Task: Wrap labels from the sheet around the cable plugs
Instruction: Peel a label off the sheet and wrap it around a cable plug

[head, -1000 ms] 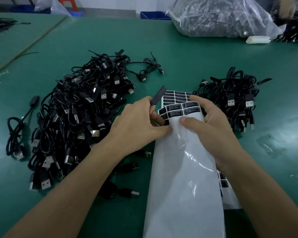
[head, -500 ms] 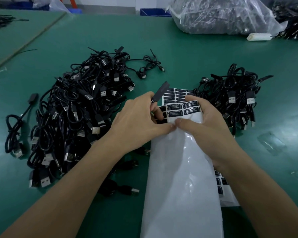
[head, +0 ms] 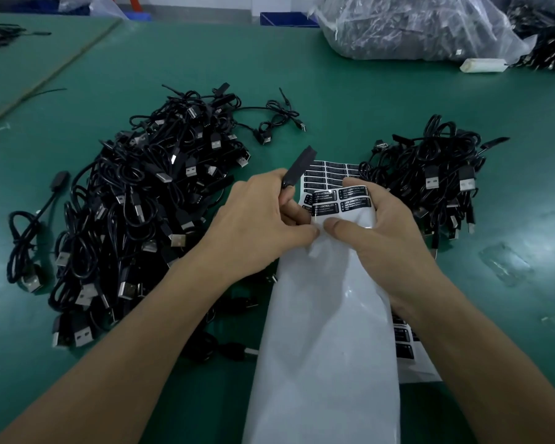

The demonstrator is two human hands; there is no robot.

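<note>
Nearest the camera, the long white label sheet [head: 327,347] runs up from the bottom edge, lifted off the green table [head: 334,100], its near length bare and glossy and its far end bent over. The right hand [head: 382,232] grips that bent end, thumb on the near face and fingers curled behind it. The left hand [head: 257,219] is closed round a black cable plug [head: 298,168], which sticks up and away from the fist, while its thumb tip presses the sheet just beside the right thumb. Just above the two thumbs sit black labels [head: 340,200] with white print, facing the camera. Another sheet of labels [head: 330,171] lies flat on the table beneath, showing just beyond the hands. To the left spreads a large pile of cables [head: 135,219] with USB plugs; to the right lies a smaller pile of cables [head: 436,181], with a scrap of clear film [head: 503,264] on the table near it. At the far edge rests a clear bag [head: 407,27] stuffed with dark cables, a small white block [head: 483,65] beside it
</note>
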